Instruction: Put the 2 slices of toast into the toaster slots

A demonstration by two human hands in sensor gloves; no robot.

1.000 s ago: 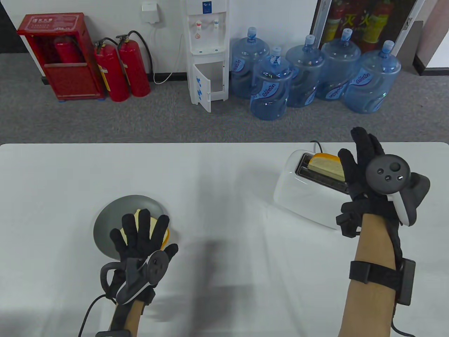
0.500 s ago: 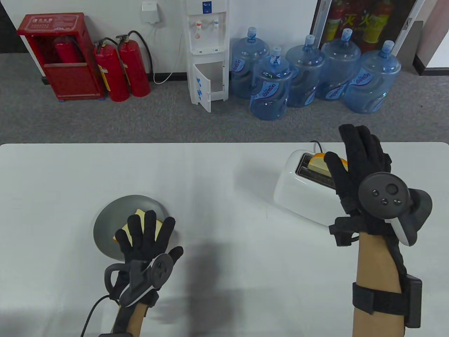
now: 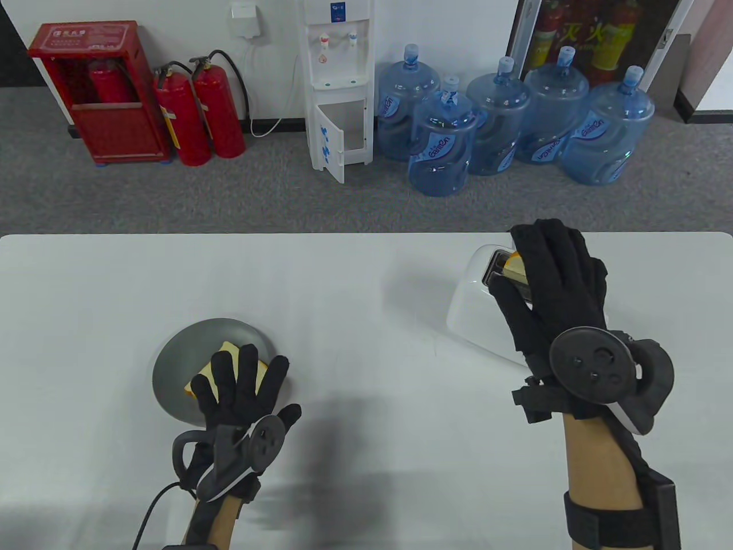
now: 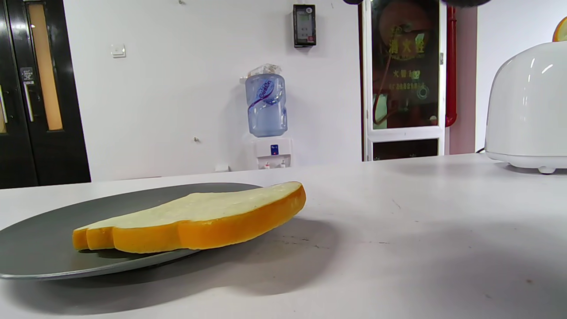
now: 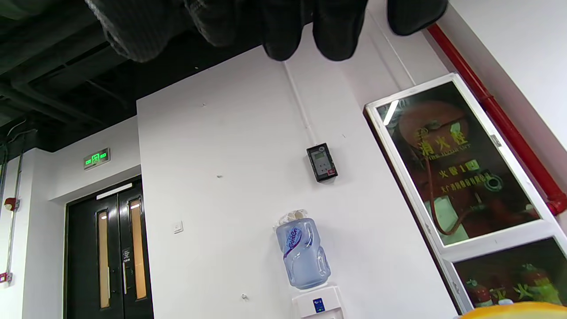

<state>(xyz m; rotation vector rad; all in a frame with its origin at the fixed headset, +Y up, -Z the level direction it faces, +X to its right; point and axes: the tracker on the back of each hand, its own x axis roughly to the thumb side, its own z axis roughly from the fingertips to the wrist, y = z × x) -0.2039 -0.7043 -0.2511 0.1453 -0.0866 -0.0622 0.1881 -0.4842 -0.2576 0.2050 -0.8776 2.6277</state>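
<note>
One slice of toast (image 3: 227, 351) lies flat on a grey plate (image 3: 186, 349) at the table's left front. In the left wrist view the same toast (image 4: 195, 217) overhangs the plate (image 4: 40, 241) with no finger on it. My left hand (image 3: 240, 375) is spread above it, fingers straight. The second toast (image 3: 513, 264) stands in a slot of the white toaster (image 3: 469, 309) at the right. My right hand (image 3: 550, 275) lies flat over the toaster top and hides most of that slice. Whether it touches the slice I cannot tell. The right wrist view shows only my fingertips (image 5: 283, 31) and the toast's edge (image 5: 518, 311).
The toaster (image 4: 527, 102) has a black cord (image 3: 515, 234) running off the table's far edge. Beyond the table stand water bottles (image 3: 441, 143), a water dispenser (image 3: 338, 86) and red fire extinguishers (image 3: 200, 114) on the floor.
My right hand has moved left and down from beside the toaster to lie over its top, covering the standing slice. My left hand has drifted slightly right and towards me above the plate.
</note>
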